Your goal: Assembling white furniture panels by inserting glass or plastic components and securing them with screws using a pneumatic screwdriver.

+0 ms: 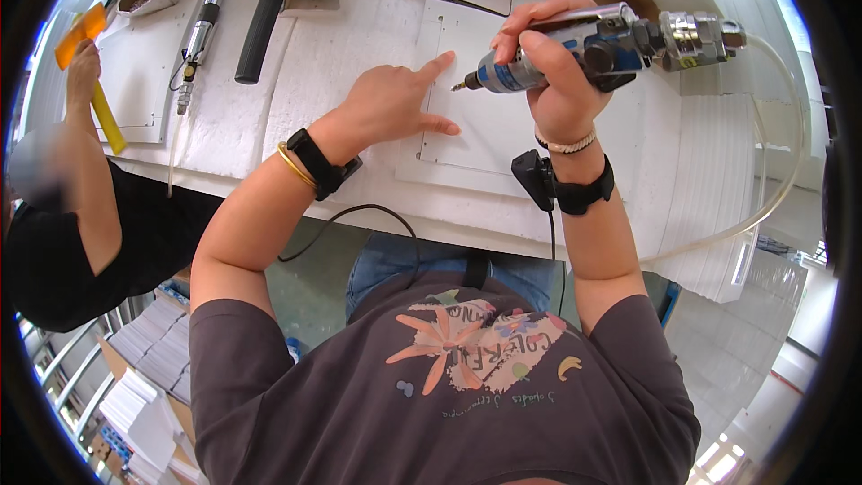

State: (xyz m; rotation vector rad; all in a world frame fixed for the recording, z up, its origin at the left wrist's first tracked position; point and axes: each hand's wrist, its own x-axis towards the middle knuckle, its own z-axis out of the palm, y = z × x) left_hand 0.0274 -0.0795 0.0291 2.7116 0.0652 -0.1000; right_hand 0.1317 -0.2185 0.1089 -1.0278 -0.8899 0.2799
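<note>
White worktable (pixel 229 130) runs left to right across the far half, surface scuffed. Grey-green floor (pixel 314 292) shows under its near edge; pale, shiny floor (pixel 705 359) out on the near right, gridded like tile. Near left: metal rails (pixel 83 376) plus cardboard cartons (pixel 182 419) with stacked sheets. Bright white strips (pixel 721 460) at near right, can't tell if lamps or reflections. Overall light bright.
</note>
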